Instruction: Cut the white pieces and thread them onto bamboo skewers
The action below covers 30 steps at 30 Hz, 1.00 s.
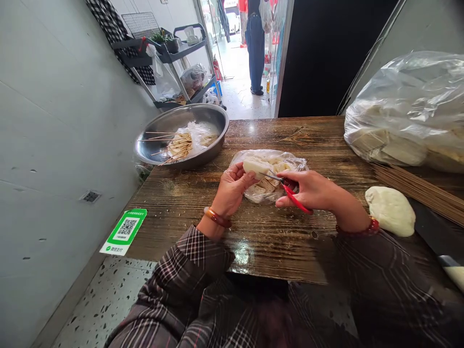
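Note:
My left hand (235, 187) pinches a thick, soft white slice of food (256, 166) that looks like dough or gluten. My right hand (308, 191) is closed around scissors (293, 195) with red handles, their blades reaching to the right edge of the slice. Both hands are above a clear plastic bag (266, 195) spread on the table, with more pale pieces lying in it. The fingertips on the far side of the slice are partly hidden.
Skewered pale pieces lie in a steel basin (212, 153) at the back left of the wooden table (275, 251). On the right are a pale lump (390, 211), thin sticks (416, 188), a knife (435, 237) and a large stuffed plastic bag (406, 111). A person (255, 46) stands in the doorway.

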Available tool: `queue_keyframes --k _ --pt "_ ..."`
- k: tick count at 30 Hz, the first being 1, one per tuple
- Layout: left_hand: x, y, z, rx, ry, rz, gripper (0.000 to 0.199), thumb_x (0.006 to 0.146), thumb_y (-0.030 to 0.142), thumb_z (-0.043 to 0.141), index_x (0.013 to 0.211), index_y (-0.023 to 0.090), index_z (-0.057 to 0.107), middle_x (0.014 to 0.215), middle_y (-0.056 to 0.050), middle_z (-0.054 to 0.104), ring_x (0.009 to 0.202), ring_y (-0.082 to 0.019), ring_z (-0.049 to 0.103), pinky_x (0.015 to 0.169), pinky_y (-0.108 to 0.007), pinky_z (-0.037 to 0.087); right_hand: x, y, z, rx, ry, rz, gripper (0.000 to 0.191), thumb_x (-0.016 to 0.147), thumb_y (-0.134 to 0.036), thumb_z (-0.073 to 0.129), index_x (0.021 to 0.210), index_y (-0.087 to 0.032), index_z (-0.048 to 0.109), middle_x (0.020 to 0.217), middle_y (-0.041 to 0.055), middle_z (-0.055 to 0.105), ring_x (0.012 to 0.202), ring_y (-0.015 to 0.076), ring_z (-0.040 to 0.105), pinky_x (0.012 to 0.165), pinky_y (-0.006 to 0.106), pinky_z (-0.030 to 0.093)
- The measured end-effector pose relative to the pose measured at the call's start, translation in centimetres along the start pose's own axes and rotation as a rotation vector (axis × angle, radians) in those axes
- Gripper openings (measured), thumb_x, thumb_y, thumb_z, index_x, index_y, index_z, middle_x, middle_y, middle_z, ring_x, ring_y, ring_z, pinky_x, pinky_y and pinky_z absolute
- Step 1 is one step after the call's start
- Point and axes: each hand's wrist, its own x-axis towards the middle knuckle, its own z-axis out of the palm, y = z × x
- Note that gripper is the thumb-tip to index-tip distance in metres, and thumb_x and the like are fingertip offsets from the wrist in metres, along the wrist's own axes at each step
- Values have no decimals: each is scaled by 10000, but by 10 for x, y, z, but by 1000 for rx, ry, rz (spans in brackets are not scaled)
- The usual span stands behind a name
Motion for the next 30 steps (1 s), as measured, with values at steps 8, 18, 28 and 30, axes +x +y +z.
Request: queue_keyframes --k 8,18,28,30 --pt "0 -1 0 4 -4 9 455 661 318 918 1034 160 710 1082 -87 767 1006 -216 721 908 -339 582 3 -6 -2 15 -48 -23 649 685 -530 825 1221 -177 727 807 37 720 724 194 618 665 296 443" --pt "1 -1 -1 8 7 -14 451 627 306 937 993 150 725 970 -50 775 871 -158 717 811 -278 587 5 6 2 30 23 -94 593 743 -619 746 1117 -160 782 647 6 638 599 147 519 612 281 389" --pt "1 -2 -6 -59 -25 -48 457 665 302 915 1047 132 732 1058 -89 768 906 -181 730 824 -296 587 4 15 5 86 -2 -101 481 799 -621 684 941 -179 809 605 -10 568 590 142 458 571 281 360" --pt "1 0 -7 -102 -43 -88 456 669 314 914 1046 126 739 1056 -93 765 895 -179 731 823 -298 591 4 16 6 94 0 -81 505 797 -612 692 1015 -171 806 629 -3 597 611 152 486 584 286 382"
